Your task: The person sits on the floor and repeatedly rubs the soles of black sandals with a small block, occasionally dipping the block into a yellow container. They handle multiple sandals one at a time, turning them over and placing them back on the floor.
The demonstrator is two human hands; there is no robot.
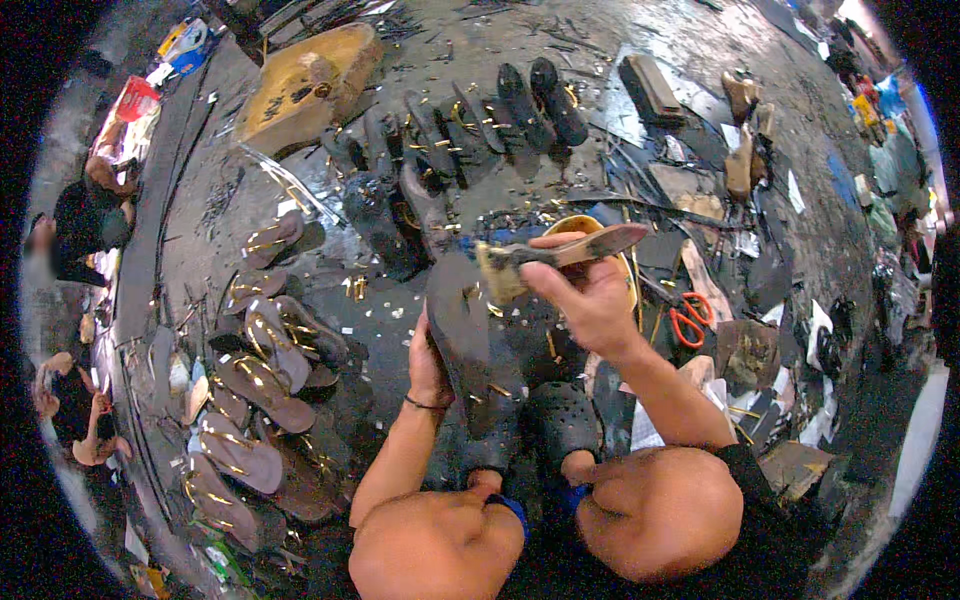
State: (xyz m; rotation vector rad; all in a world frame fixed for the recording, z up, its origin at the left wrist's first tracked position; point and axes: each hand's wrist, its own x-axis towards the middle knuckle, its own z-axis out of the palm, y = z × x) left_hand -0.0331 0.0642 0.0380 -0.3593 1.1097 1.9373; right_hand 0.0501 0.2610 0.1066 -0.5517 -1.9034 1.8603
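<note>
My left hand (428, 362) grips a dark sandal sole (460, 335) by its left edge, held upright on its side in front of my knees. In my right hand (600, 305) is a flat paintbrush (600, 244), its wooden handle pointing right. The pale bristles (502, 275) are close to the sole's right side; I cannot tell whether they touch it. Behind the right hand and partly covered by it stands a yellow container (572, 226). What is in it is hidden.
A heap of finished-looking sandals with gold straps (262, 385) lies at left. Dark soles and shoe lasts (430, 135) stand ahead, beside a yellowish block (310, 85). Orange-handled scissors (690, 320) and scraps lie at right. Two other people (85, 225) sit at far left.
</note>
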